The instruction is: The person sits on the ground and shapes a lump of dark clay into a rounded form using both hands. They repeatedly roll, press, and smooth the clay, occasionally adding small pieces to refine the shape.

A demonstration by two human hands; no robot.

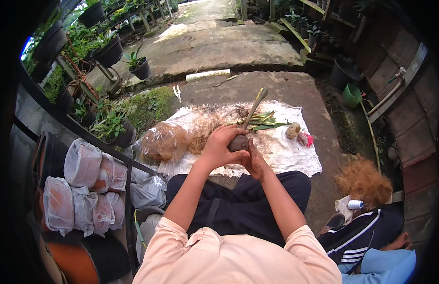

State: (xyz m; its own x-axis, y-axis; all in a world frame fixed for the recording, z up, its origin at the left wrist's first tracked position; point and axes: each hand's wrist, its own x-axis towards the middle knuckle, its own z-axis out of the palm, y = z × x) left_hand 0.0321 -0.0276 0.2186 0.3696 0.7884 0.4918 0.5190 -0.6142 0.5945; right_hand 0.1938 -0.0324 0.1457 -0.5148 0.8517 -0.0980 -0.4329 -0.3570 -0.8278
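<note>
A dark ball of soil [238,143] with a plant stem [255,106] rising from its top is held between my hands, above the near part of a white woven sack [287,156]. My left hand [224,147] curls round its left side and top. My right hand [254,159] presses against its right and lower side, the fingers soiled. Behind the ball lie cut green and yellow leaves [265,121]. Loose brown fibre [201,133] covers the sack's left part, beside a clear plastic bag of fibre [162,142]. A pale brown round object [293,130] and a pink and clear plastic wrapper [305,139] lie at the right.
White-handled pruning shears [177,93] lie beyond the sack. At right are a fibre heap [365,180], a thread spool [355,204] and another seated person [368,241]. Potted plants [139,67] stand at upper left; plastic-wrapped pots [83,163] fill a rack at left.
</note>
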